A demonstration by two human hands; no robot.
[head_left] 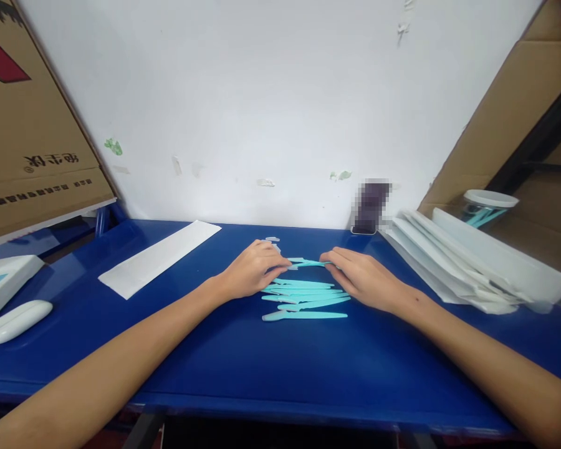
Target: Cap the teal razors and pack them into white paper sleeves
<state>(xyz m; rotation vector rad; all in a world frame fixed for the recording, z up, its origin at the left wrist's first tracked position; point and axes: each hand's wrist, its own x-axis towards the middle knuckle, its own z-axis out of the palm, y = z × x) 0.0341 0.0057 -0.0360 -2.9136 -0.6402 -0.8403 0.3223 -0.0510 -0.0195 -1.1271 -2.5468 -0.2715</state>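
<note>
Between my two hands is a turquoise eyebrow razor (308, 263) just above the blue table. My left hand (252, 269) pinches its left end, where a clear cap may be, but the fingertips hide it. The fingers of my right hand (362, 274) close round the handle at the other end. Several more turquoise razors (308, 299) lie side by side below, handles pointing right; the nearest razor (308, 315) lies a little apart. Past my left fingers, small translucent pieces (273, 239) rest on the table.
A white paper strip (161, 255) lies left on the blue table (280, 368). A white mouse-shaped object (19, 321) and a white box (9, 280) sit farther left. At right are stacked white sheets (453, 262), a lidded tub (490, 202) and a pixelated phone-like object (370, 206) against the wall.
</note>
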